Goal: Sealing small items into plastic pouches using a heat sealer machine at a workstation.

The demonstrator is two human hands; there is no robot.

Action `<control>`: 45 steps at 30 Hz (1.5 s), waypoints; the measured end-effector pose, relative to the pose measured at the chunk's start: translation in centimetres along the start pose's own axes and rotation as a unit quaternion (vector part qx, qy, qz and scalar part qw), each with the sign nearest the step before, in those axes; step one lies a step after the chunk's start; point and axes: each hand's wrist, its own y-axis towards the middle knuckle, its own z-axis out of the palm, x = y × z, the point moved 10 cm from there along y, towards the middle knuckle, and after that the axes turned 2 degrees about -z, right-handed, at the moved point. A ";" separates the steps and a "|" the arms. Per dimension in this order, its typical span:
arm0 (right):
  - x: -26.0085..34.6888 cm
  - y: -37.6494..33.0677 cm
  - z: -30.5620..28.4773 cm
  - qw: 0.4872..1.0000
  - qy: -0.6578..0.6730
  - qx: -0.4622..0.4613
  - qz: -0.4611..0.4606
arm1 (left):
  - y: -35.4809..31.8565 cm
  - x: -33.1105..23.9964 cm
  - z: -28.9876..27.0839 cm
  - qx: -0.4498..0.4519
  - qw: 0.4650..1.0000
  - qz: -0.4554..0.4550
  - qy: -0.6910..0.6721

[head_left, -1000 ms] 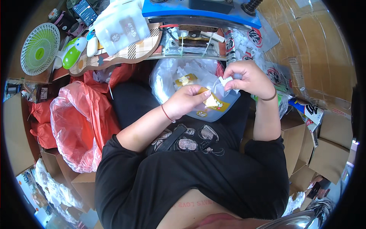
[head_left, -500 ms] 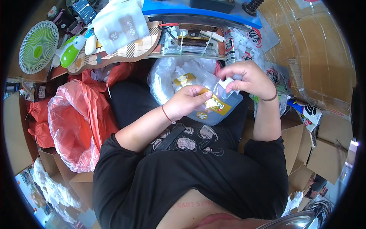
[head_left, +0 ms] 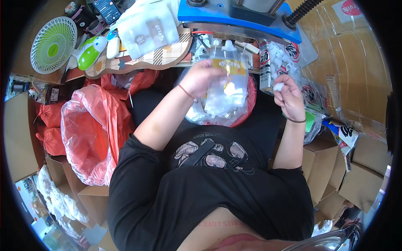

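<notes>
While the left hand (head_left: pixel 202 77) grips a clear plastic spouted pouch with a yellow label (head_left: pixel 227 81) raised over the lap, the right hand (head_left: pixel 288 97) (well apart, to the right) pinches a small white cap (head_left: pixel 278 86) near the blue machine (head_left: pixel 238 14).

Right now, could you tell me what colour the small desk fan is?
The fan is white with green blades, seen in the head view.

A fan (head_left: pixel 53 44) stands at the bench's (head_left: pixel 138 62) left end. A machine (head_left: pixel 238 14) sits right of it. A plastic bag (head_left: pixel 90 134) lies below the fan.
</notes>
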 end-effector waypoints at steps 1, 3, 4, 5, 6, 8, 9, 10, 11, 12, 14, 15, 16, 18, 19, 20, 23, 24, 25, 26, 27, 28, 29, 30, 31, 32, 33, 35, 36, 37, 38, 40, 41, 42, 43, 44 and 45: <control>0.0 0.1 0.5 1.000 -0.011 0.021 -0.005 | 0.3 -0.3 -0.2 -0.001 1.000 0.001 0.002; 0.0 0.1 1.3 0.999 -0.020 0.044 -0.011 | 0.7 -0.9 -0.7 -0.014 1.000 0.013 -0.008; -0.2 -0.1 1.2 0.998 -0.051 0.031 -0.001 | 0.8 -1.2 -1.0 -0.020 1.000 0.019 -0.013; -0.3 -0.3 1.3 0.996 -0.081 0.018 0.008 | 0.7 -1.4 -1.3 -0.022 0.999 0.020 -0.012; -0.2 -0.5 1.4 0.994 -0.112 0.004 0.017 | 0.3 -2.6 -3.0 -0.100 0.988 0.064 0.102; 0.3 -0.8 1.6 0.986 -0.167 0.006 0.007 | -1.6 -5.8 -5.7 -0.251 0.902 0.148 0.319; 0.6 -0.9 1.7 0.975 -0.223 0.005 -0.002 | -3.6 -10.2 -7.0 -0.333 0.793 0.281 0.426; 0.9 -1.0 1.7 0.961 -0.278 0.005 -0.011 | -6.3 -13.6 -7.4 -0.398 0.647 0.402 0.512; 0.6 -1.0 1.5 0.961 -0.276 0.005 -0.011 | -7.1 -13.7 -8.3 -0.398 0.646 0.401 0.513; 1.1 -0.9 1.2 0.953 -0.298 -0.013 -0.053 | -7.6 -13.3 -7.9 -0.373 0.605 0.398 0.581; 2.4 -1.0 0.9 0.930 -0.339 -0.047 -0.136 | -8.8 -11.6 -6.9 -0.316 0.509 0.383 0.703; 2.4 -1.0 0.8 0.930 -0.338 -0.046 -0.136 | -9.3 -10.5 -6.4 -0.285 0.456 0.371 0.757; 2.4 -1.0 0.3 0.937 -0.325 -0.059 -0.113 | -9.4 -9.4 -5.7 -0.249 0.401 0.358 0.806; 2.4 -1.0 -0.3 0.948 -0.299 -0.085 -0.065 | -9.6 -8.2 -4.8 -0.211 0.341 0.342 0.850; 2.6 -0.8 -0.1 0.948 -0.299 -0.086 -0.066 | -9.7 -9.3 -6.5 -0.233 0.511 0.322 0.762; 3.1 -0.3 1.2 0.936 -0.336 -0.057 -0.093 | -9.6 -9.6 -8.3 -0.247 0.661 0.291 0.647; 3.4 1.2 5.4 0.900 -0.413 -0.004 -0.141 | -9.0 -7.6 -7.7 -0.203 0.834 0.235 0.457; 3.6 1.4 7.4 0.878 -0.439 0.019 -0.188 | -8.6 -6.5 -6.0 -0.159 0.872 0.220 0.407; 3.8 1.4 9.2 0.853 -0.463 0.043 -0.235 | -8.2 -5.4 -4.3 -0.113 0.906 0.204 0.354; 3.9 1.9 10.1 0.853 -0.465 0.042 -0.233 | -8.3 -4.9 -3.2 -0.111 0.907 0.203 0.353; 4.8 2.2 10.8 0.869 -0.427 0.036 -0.246 | -8.1 -3.9 -1.9 -0.096 0.910 0.182 0.360; 5.8 2.4 11.6 0.884 -0.388 0.031 -0.259 | -8.0 -3.0 -0.7 -0.083 0.913 0.163 0.366; 6.9 2.4 11.9 0.897 -0.349 0.022 -0.271 | -7.7 -2.1 0.3 -0.065 0.915 0.141 0.373; 7.5 2.5 12.2 0.896 -0.351 0.018 -0.271 | -7.6 -1.5 1.0 -0.061 0.915 0.140 0.373; 7.8 2.8 12.6 0.894 -0.366 0.023 -0.257 | -7.4 -0.9 1.6 -0.047 0.923 0.140 0.355; 8.0 3.1 12.8 0.892 -0.381 0.027 -0.243 | -7.3 -0.4 2.2 -0.034 0.931 0.138 0.337; 8.0 3.2 12.9 0.889 -0.395 0.033 -0.229 | -7.1 -0.1 2.6 -0.021 0.938 0.137 0.318; 8.5 2.6 12.5 0.895 -0.380 0.019 -0.233 | -7.0 0.3 3.0 -0.016 0.929 0.125 0.348; 8.6 2.3 12.2 0.901 -0.363 0.009 -0.236 | -6.9 0.7 3.1 -0.015 0.920 0.113 0.375; 8.8 2.1 11.9 0.907 -0.347 0.000 -0.238 | -6.9 1.2 3.2 -0.014 0.910 0.100 0.401; 8.8 2.2 11.9 0.907 -0.347 0.001 -0.237 | -6.9 1.3 3.3 -0.015 0.911 0.100 0.399; 7.8 2.8 12.9 0.874 -0.432 0.056 -0.216 | -6.9 2.3 4.5 0.045 0.942 0.069 0.324; 7.2 2.9 13.4 0.853 -0.473 0.083 -0.204 | -7.0 2.9 5.2 0.075 0.954 0.054 0.284; 7.1 3.0 13.0 0.853 -0.473 0.085 -0.203 | -7.1 2.9 5.5 0.073 0.955 0.054 0.283; 6.7 2.8 12.6 0.841 -0.492 0.109 -0.196 | -7.3 3.6 6.3 0.098 0.968 0.022 0.231; 6.3 2.6 12.1 0.828 -0.511 0.133 -0.189 | -7.5 4.2 7.2 0.122 0.976 -0.009 0.179; 5.9 2.4 11.7 0.814 -0.528 0.157 -0.182 | -7.6 4.9 7.9 0.146 0.980 -0.039 0.127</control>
